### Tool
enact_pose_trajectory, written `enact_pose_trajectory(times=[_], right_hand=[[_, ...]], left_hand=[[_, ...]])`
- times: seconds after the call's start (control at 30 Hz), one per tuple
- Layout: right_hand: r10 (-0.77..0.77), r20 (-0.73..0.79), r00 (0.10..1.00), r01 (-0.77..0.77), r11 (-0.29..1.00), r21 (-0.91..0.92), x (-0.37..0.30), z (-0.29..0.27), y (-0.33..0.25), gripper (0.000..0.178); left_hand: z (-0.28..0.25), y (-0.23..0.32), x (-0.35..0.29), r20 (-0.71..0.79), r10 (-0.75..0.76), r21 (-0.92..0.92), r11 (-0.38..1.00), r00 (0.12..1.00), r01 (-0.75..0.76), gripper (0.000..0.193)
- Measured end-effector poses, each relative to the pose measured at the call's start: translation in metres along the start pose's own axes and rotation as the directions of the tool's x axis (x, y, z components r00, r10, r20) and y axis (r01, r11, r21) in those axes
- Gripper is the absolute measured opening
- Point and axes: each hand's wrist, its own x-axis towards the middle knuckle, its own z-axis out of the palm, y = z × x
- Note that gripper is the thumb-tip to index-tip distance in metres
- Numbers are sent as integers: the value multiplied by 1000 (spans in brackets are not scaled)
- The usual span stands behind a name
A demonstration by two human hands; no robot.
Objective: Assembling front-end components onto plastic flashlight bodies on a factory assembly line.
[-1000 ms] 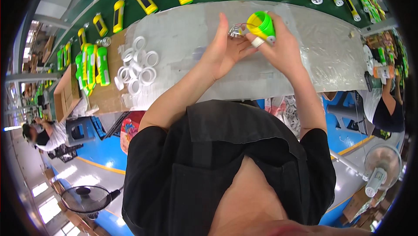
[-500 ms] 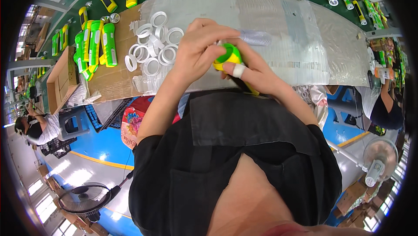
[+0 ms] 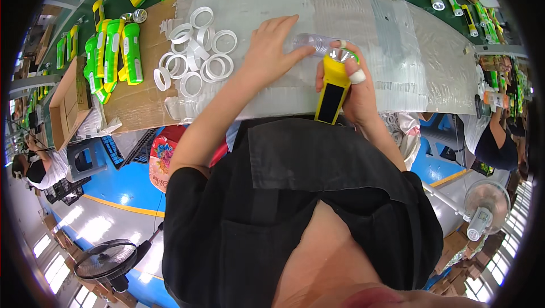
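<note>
My right hand (image 3: 355, 89) grips the yellow flashlight (image 3: 332, 89) firmly; my left hand (image 3: 271, 52), open, fingertips the clear lens (image 3: 314, 42) beside it, which I judge may roll away.

Workbench (image 3: 431, 64) (plastic-wrapped top): white rings (image 3: 196, 61) piled on cardboard sheet (image 3: 136, 101), green-yellow flashlights (image 3: 116, 52) alongside.

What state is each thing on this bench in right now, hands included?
Right hand: gripping the yellow flashlight, head end up.
Left hand: open, fingertips on the clear plastic piece.
White rings: loose pile on the cardboard.
Green flashlights: lying side by side, untouched.
Cardboard box: open.
</note>
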Motion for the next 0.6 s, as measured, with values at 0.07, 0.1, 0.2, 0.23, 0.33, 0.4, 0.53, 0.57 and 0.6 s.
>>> enact_pose_trajectory(times=[0.07,0.1,0.2,0.23,0.33,0.4,0.53,0.57,0.6], right_hand=[[4,-2,1000,-4,1000,-20,-2,-7,-1,58],[-7,-26,1000,7,1000,-16,-4,-7,-2,57],[-17,-25,1000,17,1000,22,-7,-11,-4,49],[-17,0,1000,17,998,55,-7,-12,-5,42],[-17,40,999,15,999,49,-6,-12,-6,41],[-15,86,996,11,999,45,-2,-11,-5,40],[-7,198,980,0,999,39,3,1,-5,42],[-12,190,982,8,1000,21,3,8,-6,43],[-13,193,981,8,1000,26,4,10,-5,43]], left_hand=[[5,-9,-1,92,29,174,984,995,-45,54],[6,-12,-1,133,41,167,984,990,-63,55],[7,-16,2,183,53,140,987,982,-79,55],[6,-17,1,194,54,121,990,980,-79,53],[0,-16,2,121,49,8,999,991,-51,52],[-13,3,3,123,-2,-73,997,992,11,49],[-31,47,-2,82,171,-160,975,982,-156,42],[-35,54,-5,137,192,-112,978,972,-178,38],[-35,56,-9,139,191,-106,979,972,-177,38]])
